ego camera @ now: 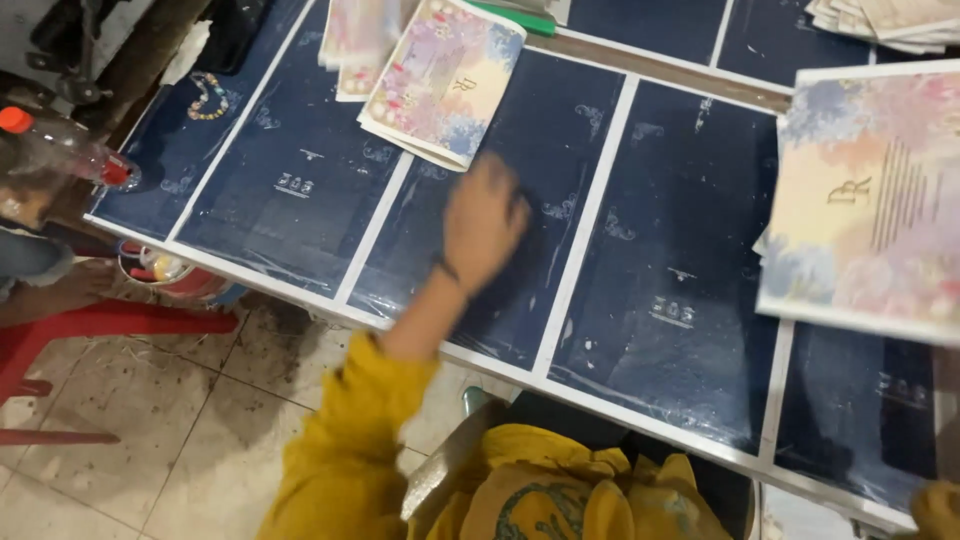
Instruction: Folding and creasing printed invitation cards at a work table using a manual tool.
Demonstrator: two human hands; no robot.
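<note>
My left hand (485,225) reaches out from a yellow sleeve over a dark blue printed sheet (510,200) on the table. The hand is blurred, so its fingers are unclear, and nothing shows in it. It hovers just below a stack of pastel floral cards (440,80). A large floral card (870,200) lies at the right, close to the camera. My right hand is out of sight; only a bit of yellow sleeve (940,510) shows at the bottom right corner.
Several dark blue sheets with white borders (300,170) cover the table. More cards (890,20) lie at the far right. A plastic bottle with a red cap (70,150) and a red stool (90,325) are at the left, above a dirty tiled floor (180,440).
</note>
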